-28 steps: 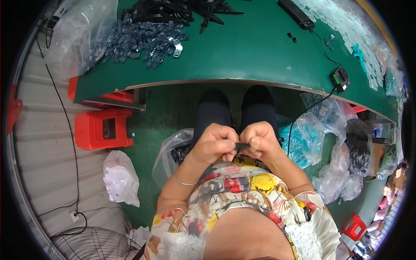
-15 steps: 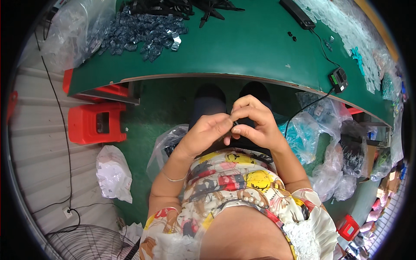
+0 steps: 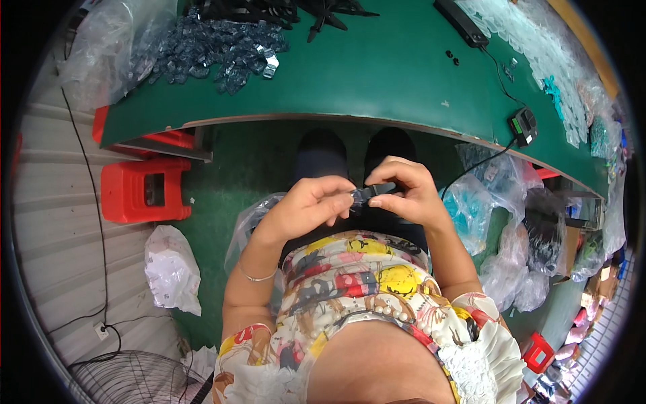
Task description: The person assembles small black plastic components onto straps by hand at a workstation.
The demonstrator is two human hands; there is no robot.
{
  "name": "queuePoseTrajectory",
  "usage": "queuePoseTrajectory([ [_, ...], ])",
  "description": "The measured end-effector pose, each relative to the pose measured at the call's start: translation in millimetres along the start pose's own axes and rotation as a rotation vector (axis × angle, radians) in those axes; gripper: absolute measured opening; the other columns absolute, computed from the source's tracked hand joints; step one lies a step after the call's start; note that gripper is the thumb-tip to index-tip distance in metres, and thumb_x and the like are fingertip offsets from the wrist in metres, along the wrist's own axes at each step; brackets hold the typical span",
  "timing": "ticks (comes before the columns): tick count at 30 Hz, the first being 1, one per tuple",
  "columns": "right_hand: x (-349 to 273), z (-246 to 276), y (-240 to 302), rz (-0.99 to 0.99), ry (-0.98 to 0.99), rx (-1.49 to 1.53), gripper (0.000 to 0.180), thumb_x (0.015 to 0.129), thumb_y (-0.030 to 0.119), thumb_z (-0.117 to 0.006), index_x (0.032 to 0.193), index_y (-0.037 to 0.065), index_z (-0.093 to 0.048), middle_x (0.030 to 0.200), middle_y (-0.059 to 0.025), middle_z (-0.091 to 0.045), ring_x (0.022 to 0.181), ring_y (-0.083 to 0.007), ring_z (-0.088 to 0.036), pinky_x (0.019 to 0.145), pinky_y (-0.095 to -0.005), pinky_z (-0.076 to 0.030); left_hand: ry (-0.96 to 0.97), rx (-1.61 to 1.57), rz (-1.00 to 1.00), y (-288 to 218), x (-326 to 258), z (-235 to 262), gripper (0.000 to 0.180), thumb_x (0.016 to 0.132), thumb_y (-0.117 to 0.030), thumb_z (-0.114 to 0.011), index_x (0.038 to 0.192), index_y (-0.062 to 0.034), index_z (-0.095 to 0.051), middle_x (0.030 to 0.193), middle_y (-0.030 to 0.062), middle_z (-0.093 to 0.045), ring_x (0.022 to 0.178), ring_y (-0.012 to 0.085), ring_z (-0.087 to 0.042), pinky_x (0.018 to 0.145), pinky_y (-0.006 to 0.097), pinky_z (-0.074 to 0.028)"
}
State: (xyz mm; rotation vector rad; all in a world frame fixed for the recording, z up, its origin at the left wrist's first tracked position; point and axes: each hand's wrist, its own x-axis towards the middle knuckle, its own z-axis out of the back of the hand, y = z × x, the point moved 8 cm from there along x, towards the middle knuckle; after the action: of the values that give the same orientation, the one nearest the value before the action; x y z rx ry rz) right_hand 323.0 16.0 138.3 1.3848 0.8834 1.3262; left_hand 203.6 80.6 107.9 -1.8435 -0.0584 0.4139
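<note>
Each grip is pinched nearly closed on the small dark piece [image 3: 364, 194], the left hand [image 3: 315, 206] at its 9 o'clock, the right hand [image 3: 412, 191] at 3. A fingertip slip could drop it onto the legs [image 3: 321, 149], short of the worktop [image 3: 377, 81] at 12 o'clock.

On the worktop [image 3: 377, 81], a pile of pieces [image 3: 208, 54] lies toward the left end, between a plastic bag [image 3: 104, 50] at the left edge and a heap of parts [image 3: 328, 15] farther back. Toward the right end lie a corded unit [image 3: 460, 23] and strips [image 3: 558, 87], with another unit [image 3: 522, 126] at the near edge. Before that edge, a held piece [image 3: 365, 193] sits between the left hand [image 3: 311, 207] and right hand [image 3: 412, 193]. On the floor, a stool [image 3: 128, 192] and sack [image 3: 173, 269] stand left, bags [image 3: 511, 262] right.
</note>
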Motion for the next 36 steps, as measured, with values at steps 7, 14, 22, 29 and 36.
queuePoseTrajectory([
  [7,-45,36,-43,-0.399,0.074,-0.338,0.020,0.067,0.008,-0.071,0.082,0.002,-0.059,0.071,-0.0064,-0.054,0.062,-0.0142,-0.051,0.056,-0.0265,-0.041,-0.248,0.714,-0.053,33,-32,47,0.022,0.075,-0.010,-0.063,0.095,-0.0019,-0.058,0.080,0.0155,-0.063,0.072,0.0298,-0.062,0.062,0.034,-0.048],
  [14,-46,3,-61,-0.206,0.451,-0.698,0.025,0.073,0.017,-0.069,0.091,0.001,-0.060,0.088,-0.0125,-0.059,0.075,-0.0276,-0.059,0.066,-0.0345,-0.048,-0.309,0.866,0.178,106,-60,71,0.026,0.075,-0.010,-0.064,0.099,-0.0021,-0.058,0.093,0.0142,-0.057,0.084,0.0263,-0.058,0.072,0.033,-0.047],
  [22,139,61,-16,0.193,-0.105,-0.778,0.015,0.077,0.007,-0.062,0.090,0.001,-0.059,0.079,-0.0117,-0.060,0.070,-0.0221,-0.058,0.061,-0.0305,-0.046,-0.442,0.978,-0.040,54,-41,67,0.023,0.075,-0.012,-0.064,0.094,-0.0028,-0.059,0.086,0.0112,-0.059,0.080,0.0249,-0.059,0.070,0.033,-0.048],
  [29,244,98,-86,-0.083,-0.300,-0.935,0.039,0.074,0.009,-0.061,0.112,0.011,-0.054,0.102,-0.0104,-0.058,0.098,-0.0312,-0.053,0.082,-0.0431,-0.043,-0.435,0.960,-0.236,26,-26,50,0.020,0.075,-0.010,-0.063,0.093,-0.0026,-0.059,0.080,0.0099,-0.059,0.072,0.0231,-0.060,0.065,0.032,-0.049],
  [36,267,68,-54,0.336,-0.124,-1.462,0.057,0.072,-0.005,-0.050,0.121,0.024,-0.050,0.122,-0.0071,-0.045,0.107,-0.0270,-0.047,0.081,-0.0374,-0.044,-0.439,0.867,-0.180,35,-37,60,0.020,0.075,-0.010,-0.064,0.093,-0.0014,-0.060,0.078,0.0111,-0.059,0.070,0.0226,-0.060,0.063,0.031,-0.049],
])
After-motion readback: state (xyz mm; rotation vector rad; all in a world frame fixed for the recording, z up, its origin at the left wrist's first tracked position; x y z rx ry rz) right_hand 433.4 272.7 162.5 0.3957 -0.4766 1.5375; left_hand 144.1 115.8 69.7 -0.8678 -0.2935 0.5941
